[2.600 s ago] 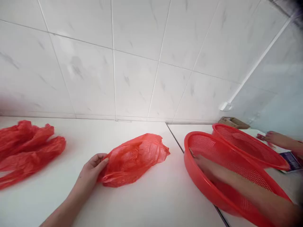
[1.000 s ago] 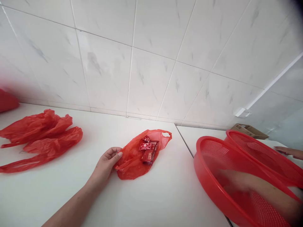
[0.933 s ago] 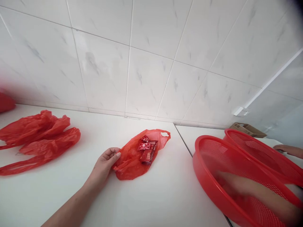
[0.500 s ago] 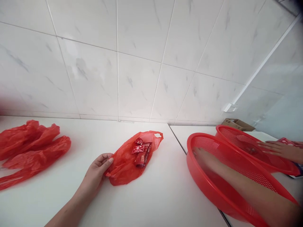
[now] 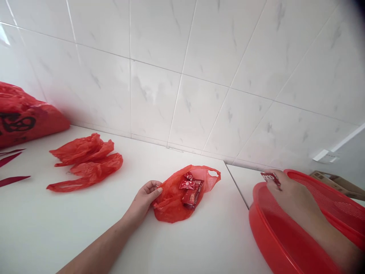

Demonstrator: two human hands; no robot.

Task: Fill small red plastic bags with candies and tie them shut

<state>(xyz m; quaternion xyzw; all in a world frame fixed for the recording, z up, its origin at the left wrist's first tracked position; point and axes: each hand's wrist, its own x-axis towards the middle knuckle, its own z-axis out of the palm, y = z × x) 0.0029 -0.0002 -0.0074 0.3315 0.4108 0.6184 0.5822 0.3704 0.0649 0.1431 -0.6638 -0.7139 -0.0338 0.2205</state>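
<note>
My left hand (image 5: 146, 198) pinches the left edge of a thin red plastic bag (image 5: 171, 209) lying flat on the white table. On the bag rest several small red wrapped packets (image 5: 192, 192), seemingly sweets, bunched toward its handle end. To the right, my right hand (image 5: 285, 192) is above the rim of a red plastic basket (image 5: 265, 228). A small red packet (image 5: 270, 179) with white lettering sticks out from its fingers. The contents of the basket cannot be made out.
A second red basket (image 5: 336, 198) stands behind the first, with a cardboard box (image 5: 336, 182) beyond. Crumpled red bags (image 5: 88, 161) lie left of my left hand. A large red bag with black marks (image 5: 31, 118) sits at far left against the tiled wall (image 5: 159, 91).
My right hand has come up out of the near basket with a red packet. My left hand still holds the bag. The view has swung left, and the other person's hand is out of sight.
</note>
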